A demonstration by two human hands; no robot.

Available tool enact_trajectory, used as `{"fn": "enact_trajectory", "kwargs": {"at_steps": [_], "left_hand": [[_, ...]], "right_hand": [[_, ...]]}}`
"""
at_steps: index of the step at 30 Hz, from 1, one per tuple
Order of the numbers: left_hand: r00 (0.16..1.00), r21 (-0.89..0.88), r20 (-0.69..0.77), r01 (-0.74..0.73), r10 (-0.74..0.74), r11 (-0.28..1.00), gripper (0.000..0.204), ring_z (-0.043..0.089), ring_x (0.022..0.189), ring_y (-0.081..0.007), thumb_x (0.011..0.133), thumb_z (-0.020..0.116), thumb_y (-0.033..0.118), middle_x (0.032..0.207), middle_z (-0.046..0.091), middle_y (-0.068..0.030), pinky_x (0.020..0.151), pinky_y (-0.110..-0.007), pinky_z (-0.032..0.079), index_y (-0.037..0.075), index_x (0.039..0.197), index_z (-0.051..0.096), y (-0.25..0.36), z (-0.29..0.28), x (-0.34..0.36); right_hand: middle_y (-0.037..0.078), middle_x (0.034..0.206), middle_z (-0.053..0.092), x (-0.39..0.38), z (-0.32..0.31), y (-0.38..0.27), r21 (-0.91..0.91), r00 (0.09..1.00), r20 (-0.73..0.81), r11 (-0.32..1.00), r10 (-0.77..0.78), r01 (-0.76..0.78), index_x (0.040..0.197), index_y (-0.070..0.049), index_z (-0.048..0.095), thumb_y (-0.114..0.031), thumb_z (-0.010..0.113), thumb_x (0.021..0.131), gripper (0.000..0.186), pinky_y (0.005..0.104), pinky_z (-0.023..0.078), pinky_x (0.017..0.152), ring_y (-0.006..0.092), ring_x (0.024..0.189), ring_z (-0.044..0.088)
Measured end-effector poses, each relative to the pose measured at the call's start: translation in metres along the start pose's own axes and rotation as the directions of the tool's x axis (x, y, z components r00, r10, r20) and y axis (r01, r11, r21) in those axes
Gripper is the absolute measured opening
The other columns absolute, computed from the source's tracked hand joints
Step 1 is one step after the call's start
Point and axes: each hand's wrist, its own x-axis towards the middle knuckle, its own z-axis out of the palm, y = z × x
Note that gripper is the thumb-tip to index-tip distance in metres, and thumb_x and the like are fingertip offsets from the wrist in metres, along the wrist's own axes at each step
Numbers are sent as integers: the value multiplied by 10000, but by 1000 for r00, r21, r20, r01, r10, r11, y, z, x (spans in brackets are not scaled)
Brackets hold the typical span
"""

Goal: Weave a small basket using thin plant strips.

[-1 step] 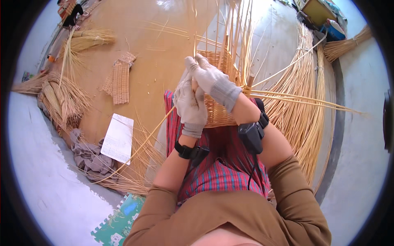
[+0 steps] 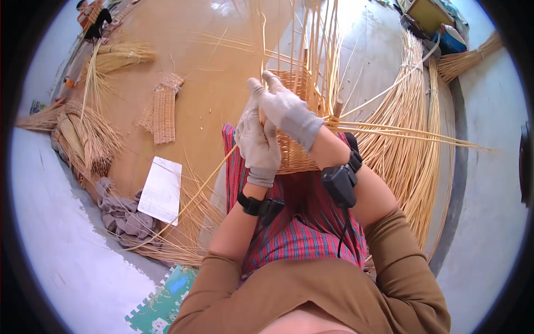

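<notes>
Gripping the wicker basket point(image 2: 295, 158) by its left edge, left hand point(image 2: 258, 142) and right hand point(image 2: 283, 108) pressed close; lower weaving looked done, tall cane stakes point(image 2: 331, 61) stood unwoven

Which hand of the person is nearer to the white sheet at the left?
Left. The left hand is to the right of the white sheet and farther forward. The right hand is farther right and forward, in front of the basket.

Basket point(image 2: 296, 158) in front — reeds point(image 2: 409, 133) right, sheet point(image 2: 161, 192) left, cloth point(image 2: 125, 216) beside sheet
</notes>
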Motion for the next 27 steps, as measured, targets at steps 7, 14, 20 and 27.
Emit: {"fn": "enact_trajectory", "kwargs": {"at_steps": [7,14,20,27], "left_hand": [[993,12,-22,117,-117,993,539,601,1224,-419,1073,558,311,1405,604,-218,986,-508,466,25,1519,464,2,1,2],[980,-22,40,197,-196,980,552,606,1285,-371,1052,614,264,1393,643,-185,1042,-448,473,47,1543,487,-5,0,-1],[996,99,-25,-85,88,991,484,599,1295,-376,1064,589,290,1421,625,-202,1090,-466,455,9,1456,546,-15,-5,0],[982,-41,183,-37,44,998,640,590,1299,-405,949,740,451,1406,627,-216,1109,-483,448,-9,1374,604,-26,-16,1]], "right_hand": [[363,1446,552,52,10,-25,334,995,-92,942,31,2,1698,-110,95,-558,628,965,1012,466,439,1143,458,1364,551],[73,938,623,132,-23,-25,887,933,-281,312,-224,341,1644,-153,315,-208,581,1082,623,326,566,672,139,743,617],[126,1187,645,135,3,-23,262,507,-817,608,-274,750,1473,-90,548,-110,555,1072,402,337,550,889,203,1019,636],[222,1562,530,90,11,-29,82,380,-735,483,-561,872,1588,-61,452,-15,506,1055,538,338,477,1106,307,1398,577]]}}
